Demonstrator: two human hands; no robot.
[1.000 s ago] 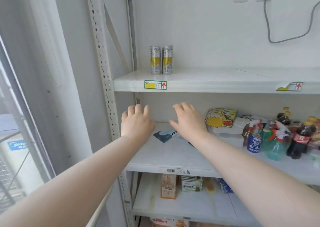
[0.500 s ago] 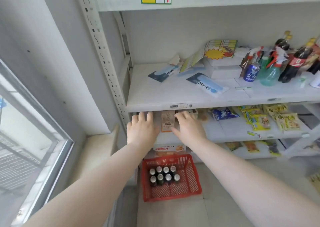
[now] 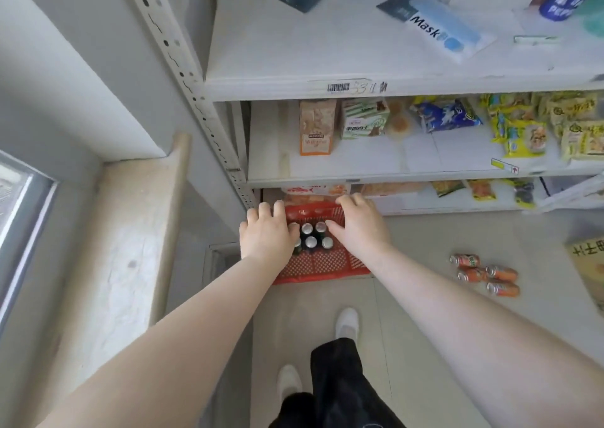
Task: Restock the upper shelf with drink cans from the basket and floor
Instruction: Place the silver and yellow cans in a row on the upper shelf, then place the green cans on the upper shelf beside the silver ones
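A red plastic basket (image 3: pixel 322 262) sits on the floor at the foot of the shelving. Several dark drink cans (image 3: pixel 311 236) with silver tops stand upright at its far end. My left hand (image 3: pixel 266 233) hovers over the basket's left side, fingers spread, covering some cans. My right hand (image 3: pixel 359 223) is over the basket's right side, fingers apart, empty. Several orange cans (image 3: pixel 485 274) lie on their sides on the floor to the right. The upper shelf is out of view.
The white metal shelf unit (image 3: pixel 359 84) fills the top, with mask packs, snack boxes (image 3: pixel 317 127) and yellow packets. A perforated upright (image 3: pixel 183 78) runs down left of the basket. A stone window sill (image 3: pixel 130 225) is at left. My feet (image 3: pixel 347 323) stand on the tiled floor.
The view has tilted down from the upper shelf to the floor. Both hands have dropped past the lower shelves to just above the basket. The orange cans have come into sight.
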